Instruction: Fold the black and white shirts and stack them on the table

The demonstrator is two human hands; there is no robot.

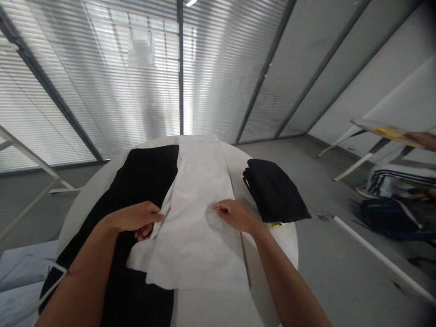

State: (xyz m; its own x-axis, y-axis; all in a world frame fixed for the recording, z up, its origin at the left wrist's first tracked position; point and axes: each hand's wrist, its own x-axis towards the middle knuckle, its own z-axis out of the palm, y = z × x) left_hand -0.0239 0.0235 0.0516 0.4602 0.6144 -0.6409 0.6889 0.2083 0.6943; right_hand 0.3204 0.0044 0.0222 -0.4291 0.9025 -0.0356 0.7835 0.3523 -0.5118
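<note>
**Left hand** (136,217): palm down, wrist level, fingers curled in a narrow pinch on the edge of the white garment (194,236), with lower fingers tucked beneath that edge.
**Right hand** (236,215): open and resting flat on the same garment, fingers lightly spread, holding nothing.
**Garment position:** white garment laid lengthwise along the middle of the round white desk (284,245), over part of a black garment (143,181) — the black one runs past the near-left rim.
**Open room:** bare desk strip to the right of the white garment; a folded black garment (274,190) sits beyond the right hand, just apart from the white one.
**Surroundings:** grey floor (327,181); slatted blinds (102,91) behind glass at the far side; a striped cloth (395,179) and a dark bag (384,219) at right.
**Other person:** a hand (421,140) at the right edge, on a tilted board (381,131).
</note>
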